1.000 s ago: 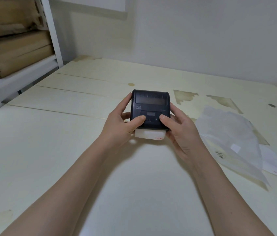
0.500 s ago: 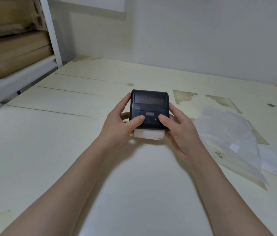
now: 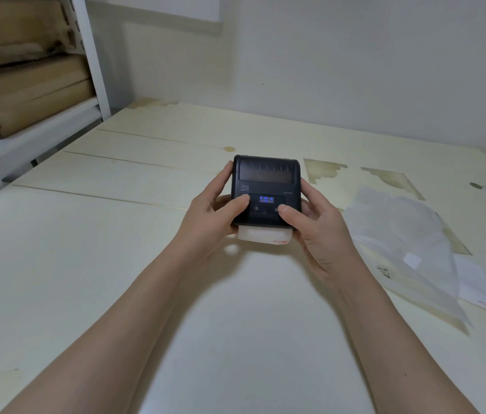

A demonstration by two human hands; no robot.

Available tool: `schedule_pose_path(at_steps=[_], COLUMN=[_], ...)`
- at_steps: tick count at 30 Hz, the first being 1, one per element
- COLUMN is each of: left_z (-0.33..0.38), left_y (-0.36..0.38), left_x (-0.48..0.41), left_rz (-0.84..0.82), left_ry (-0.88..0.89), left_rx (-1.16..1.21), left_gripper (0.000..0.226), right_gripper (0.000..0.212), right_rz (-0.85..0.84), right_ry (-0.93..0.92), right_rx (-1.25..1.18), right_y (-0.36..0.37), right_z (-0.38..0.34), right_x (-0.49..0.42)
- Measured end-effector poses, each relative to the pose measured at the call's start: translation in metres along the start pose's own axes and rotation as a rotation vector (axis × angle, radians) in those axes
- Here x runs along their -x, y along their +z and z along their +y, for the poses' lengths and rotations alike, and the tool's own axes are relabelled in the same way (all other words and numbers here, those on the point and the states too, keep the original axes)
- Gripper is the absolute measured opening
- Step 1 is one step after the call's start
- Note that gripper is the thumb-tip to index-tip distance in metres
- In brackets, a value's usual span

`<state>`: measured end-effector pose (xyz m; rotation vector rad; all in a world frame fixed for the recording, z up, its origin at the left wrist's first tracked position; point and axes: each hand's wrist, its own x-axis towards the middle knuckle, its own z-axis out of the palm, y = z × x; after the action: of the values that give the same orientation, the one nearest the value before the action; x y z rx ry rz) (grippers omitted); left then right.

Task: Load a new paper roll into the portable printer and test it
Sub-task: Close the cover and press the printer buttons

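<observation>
In the head view, the portable printer [image 3: 265, 194] is held just above the pale worktop [image 3: 86, 264], lid closed, with a short tongue of white paper [image 3: 264, 236] sticking out of its near edge toward the person. The left hand [image 3: 210, 218] clamps the left side of the case, its thumb lying on the control panel beside the small display [image 3: 266, 199], which glows blue; the right hand [image 3: 315, 222] clamps the right side, its thumb resting on a button at the panel's right end. Both grips are wrapped firmly on the printer. To the right, on the worktop, lie an emptied translucent wrapper [image 3: 400, 243] and, partly under it, a white paper slip [image 3: 475, 289] with a red mark. The roll appears to be loaded and the unit powered, so the step in hand looks like the test feed or print. To do it well, the fingers under the case should stay clear of the paper exit so the strip can run out freely, the thumb should press squarely and hold long enough for the feed to register, and the other hand should steady the case against that press. Keeping the lid fully latched matters; a loose lid would likely stall the feed.
</observation>
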<state>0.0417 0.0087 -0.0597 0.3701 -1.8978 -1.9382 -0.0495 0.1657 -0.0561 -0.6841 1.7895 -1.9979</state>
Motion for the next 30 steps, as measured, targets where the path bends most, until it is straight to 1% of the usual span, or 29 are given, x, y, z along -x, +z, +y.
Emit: schedule_pose_path(at_steps=[6,14,20,30], left_z=[0.0012,0.0025,0.0029,0.0031], left_y=[0.0013,0.0019,0.0007,0.0011], left_x=[0.002,0.0021,0.0025,0.002], left_rz=[-0.005,-0.005,-0.024,-0.024], left_ry=[-0.005,0.002,0.016,0.027], left_rx=[0.056,0.066,0.071,0.107], left_gripper=[0.059,0.06,0.06,0.06], right_gripper=[0.069,0.064,0.07,0.066], right_rz=[0.02,0.035,0.019,0.009], right_ry=[-0.005,-0.016,-0.021,-0.03], right_rx=[0.01,0.002,0.005,0.031], right_y=[0.0002,-0.0009,-0.0006,-0.0023], right_z=[0.0004,0.0017,0.0008,0.0021], right_x=[-0.001,-0.0012,-0.001,-0.0021])
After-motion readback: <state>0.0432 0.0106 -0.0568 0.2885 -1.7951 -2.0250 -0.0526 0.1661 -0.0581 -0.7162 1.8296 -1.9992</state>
